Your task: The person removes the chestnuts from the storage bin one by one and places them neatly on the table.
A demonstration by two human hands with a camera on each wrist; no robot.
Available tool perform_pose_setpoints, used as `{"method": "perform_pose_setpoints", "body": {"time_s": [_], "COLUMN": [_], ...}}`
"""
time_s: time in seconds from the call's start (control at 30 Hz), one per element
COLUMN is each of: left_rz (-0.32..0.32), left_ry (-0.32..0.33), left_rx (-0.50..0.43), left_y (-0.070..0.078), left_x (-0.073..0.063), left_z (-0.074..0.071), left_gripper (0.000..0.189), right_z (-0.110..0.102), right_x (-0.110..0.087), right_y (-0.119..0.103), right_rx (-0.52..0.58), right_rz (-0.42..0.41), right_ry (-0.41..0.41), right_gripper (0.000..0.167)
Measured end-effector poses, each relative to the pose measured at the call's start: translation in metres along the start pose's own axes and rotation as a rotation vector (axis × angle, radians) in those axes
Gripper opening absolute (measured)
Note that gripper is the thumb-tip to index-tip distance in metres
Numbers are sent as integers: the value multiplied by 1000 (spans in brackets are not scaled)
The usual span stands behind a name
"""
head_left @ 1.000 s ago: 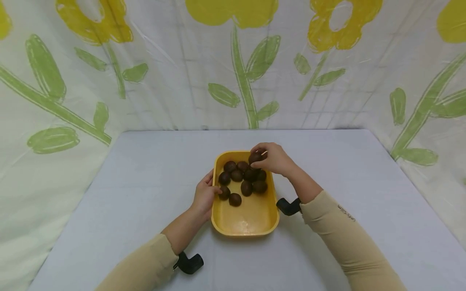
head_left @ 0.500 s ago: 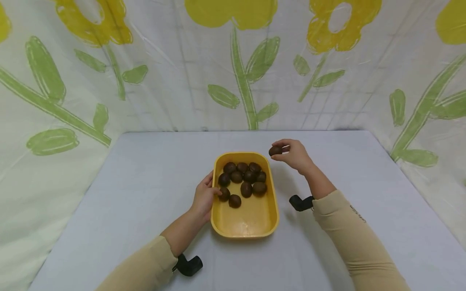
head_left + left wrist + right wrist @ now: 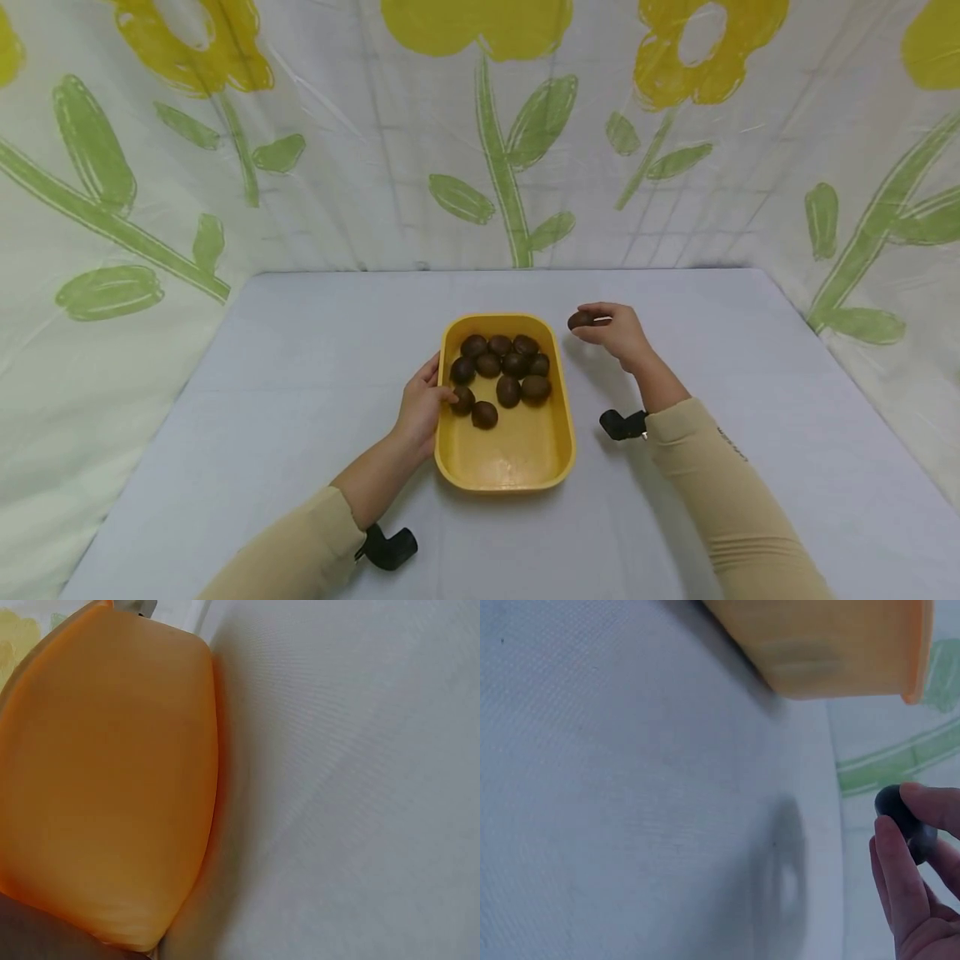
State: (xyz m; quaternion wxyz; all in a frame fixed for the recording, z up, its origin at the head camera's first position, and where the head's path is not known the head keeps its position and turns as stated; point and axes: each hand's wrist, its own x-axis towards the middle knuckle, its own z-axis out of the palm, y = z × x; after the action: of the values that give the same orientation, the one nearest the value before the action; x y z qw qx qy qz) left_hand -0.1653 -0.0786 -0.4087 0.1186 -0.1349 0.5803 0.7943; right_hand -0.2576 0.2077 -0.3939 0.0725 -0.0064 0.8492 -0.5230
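In the head view, a deep yellow plastic tray [image 3: 504, 457] is at the middle of the white-covered table. Several dark brown, egg-shaped fruits [image 3: 507, 390] lie in its far and left parts. My left hand [image 3: 422, 406] grips the left wall, its thumb over the rim beside a fruit. To the right of the tray's far corner, my right hand [image 3: 617, 330] pinches one dark brown fruit [image 3: 579, 320] between thumb and fingers. The right wrist view shows this fruit [image 3: 895, 806] held above the table, with its shadow below. The tray's outer wall [image 3: 112, 772] fills much of the left wrist view.
White cloth covers the table [image 3: 315, 350], and its surface extends on both sides of the tray. Behind it hangs a white curtain [image 3: 337, 167] printed with yellow flowers and green stems. A black wrist device [image 3: 388, 548] sits by the left cuff, another [image 3: 622, 425] by the right.
My right hand has lifted a fruit out of the tray's far right corner and carried it right, past the rim, then slightly lower. The left hand and tray have stayed put.
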Motion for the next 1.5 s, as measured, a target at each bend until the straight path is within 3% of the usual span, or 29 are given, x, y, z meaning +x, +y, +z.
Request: {"method": "perform_pose_setpoints", "body": {"time_s": [0.17,0.6,0.83,1.1,1.5], "left_rz": [2,-5,-7,3,-2], "left_ry": [-2,2,16,2,-3], "left_rx": [-7,-12,4,-1,-12], "left_y": [0,-1,-1,-1,-1], "left_x": [1,-1,-2,-2,-1], "left_z": [0,1,1,1,0], "left_gripper": [78,78,78,78,78], "right_z": [5,19,23,22,21], "right_x": [1,4,5,5,7], "right_y": [10,31,29,27,22], "right_rx": [3,-72,-141,-197,-281], "right_rz": [40,29,0,39,29], "right_ry": [4,15,15,21,2], "right_gripper": [52,48,46,47,50]}}
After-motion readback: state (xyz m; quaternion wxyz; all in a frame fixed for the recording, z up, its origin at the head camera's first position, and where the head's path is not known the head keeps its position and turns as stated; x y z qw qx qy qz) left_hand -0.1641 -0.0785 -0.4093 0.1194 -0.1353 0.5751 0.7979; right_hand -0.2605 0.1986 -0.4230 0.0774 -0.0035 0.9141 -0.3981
